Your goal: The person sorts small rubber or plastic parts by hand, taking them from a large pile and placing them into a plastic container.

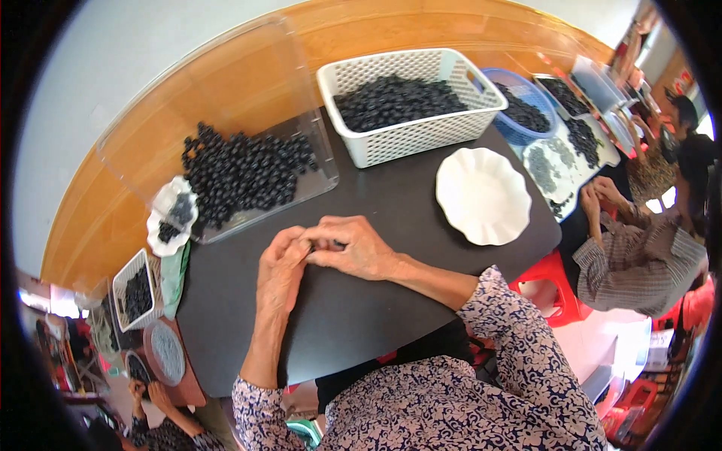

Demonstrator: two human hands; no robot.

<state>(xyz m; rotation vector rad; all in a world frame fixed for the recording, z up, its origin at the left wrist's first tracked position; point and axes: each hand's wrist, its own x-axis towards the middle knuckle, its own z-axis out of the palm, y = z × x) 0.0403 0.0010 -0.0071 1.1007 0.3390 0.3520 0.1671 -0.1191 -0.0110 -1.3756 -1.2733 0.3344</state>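
Observation:
My left hand (283, 263) and my right hand (352, 246) meet over the near part of the dark table (391, 319). Thumbs and fingertips are pinched together, with a small black piece (312, 246) partly showing between them. Its exact kind is mostly hidden by the fingers. Beyond my left hand, many glossy black round pieces (248, 177) lie in a clear plastic bin (331, 180). A white scalloped dish (483, 197) stands to the right of my right hand. At the bin's left, a smaller white dish (156, 225) holds dark bits.
A white perforated basket (421, 139) full of dark pieces stands at the back, with a blue basket (519, 134) beside it. On the right, a person (639, 255) works at a white tray (560, 199) near a red stool (556, 289). Another person's hands (150, 395) show at lower left.

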